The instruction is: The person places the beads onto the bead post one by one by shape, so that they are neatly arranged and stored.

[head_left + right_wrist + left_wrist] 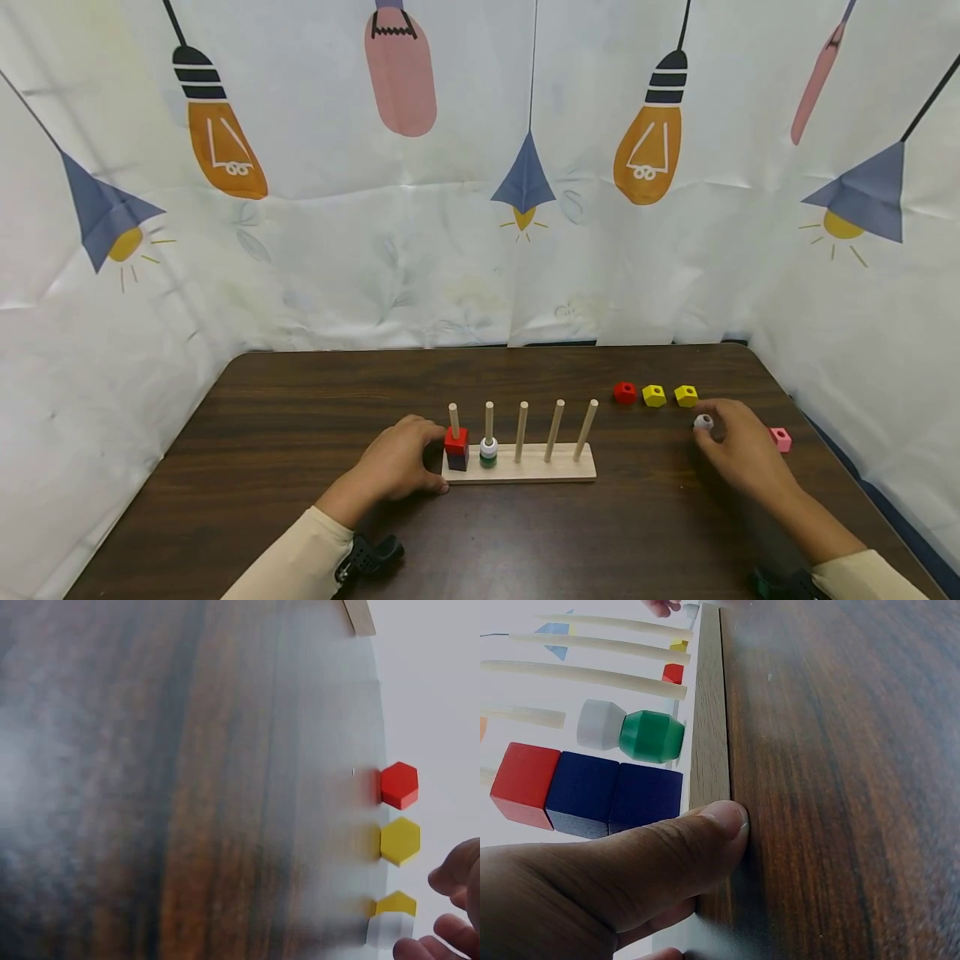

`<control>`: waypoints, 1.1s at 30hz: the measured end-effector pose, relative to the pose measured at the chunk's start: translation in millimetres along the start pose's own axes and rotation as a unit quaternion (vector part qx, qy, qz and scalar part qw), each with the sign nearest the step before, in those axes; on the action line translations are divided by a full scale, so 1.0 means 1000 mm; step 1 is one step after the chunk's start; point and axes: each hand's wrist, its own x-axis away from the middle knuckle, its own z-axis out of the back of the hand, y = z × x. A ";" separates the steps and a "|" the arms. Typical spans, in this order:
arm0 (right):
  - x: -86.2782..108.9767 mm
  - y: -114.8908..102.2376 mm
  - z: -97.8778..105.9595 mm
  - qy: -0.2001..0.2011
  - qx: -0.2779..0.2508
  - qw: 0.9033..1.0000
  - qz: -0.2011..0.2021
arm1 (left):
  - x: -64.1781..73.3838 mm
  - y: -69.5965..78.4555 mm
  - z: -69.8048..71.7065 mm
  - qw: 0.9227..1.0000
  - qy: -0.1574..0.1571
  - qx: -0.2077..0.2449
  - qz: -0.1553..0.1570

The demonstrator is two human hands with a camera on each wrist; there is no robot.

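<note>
At the left end of a wooden peg board [525, 472], my left hand [397, 458] grips the base, its thumb [705, 832] against the front edge. The first peg carries a red cube [525, 784] over two dark blue cubes [613, 796]. Beside it, the second peg holds a white bead [600, 724] above a green bead [652, 736]. Over on the right, my right hand [746, 450] reaches over a loose white bead [390, 930], thumb and fingers parted around it. In the right wrist view that bead sits low, with the fingertips [411, 949] just above it.
A red bead [625, 393], a yellow bead [654, 396] and another yellow bead [686, 396] stand in a row at the back right. A pink cube [781, 439] lies beyond my right hand. A printed curtain [450, 275] hangs behind the dark wooden table [322, 392].
</note>
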 end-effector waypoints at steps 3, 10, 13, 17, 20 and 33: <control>-0.002 -0.001 0.000 -0.026 0.003 0.999 -0.028 | 0.000 0.000 0.000 1.000 0.001 -0.001 0.002; -0.006 -0.002 -0.006 -0.085 0.002 0.994 -0.064 | 0.000 -0.001 0.000 1.000 0.002 -0.001 0.000; -0.007 -0.007 -0.009 -0.095 0.000 0.993 -0.064 | 0.000 -0.001 -0.001 1.000 0.001 -0.001 0.001; -0.009 -0.015 -0.012 -0.098 -0.006 0.993 -0.059 | 0.000 0.000 0.000 1.000 0.000 0.000 0.007; -0.009 -0.021 -0.015 -0.098 -0.018 0.994 -0.054 | 0.000 0.000 -0.001 1.000 0.000 -0.002 0.006; -0.016 -0.060 -0.014 -0.080 -0.055 0.995 -0.016 | 0.001 0.001 0.000 1.000 -0.001 0.002 0.005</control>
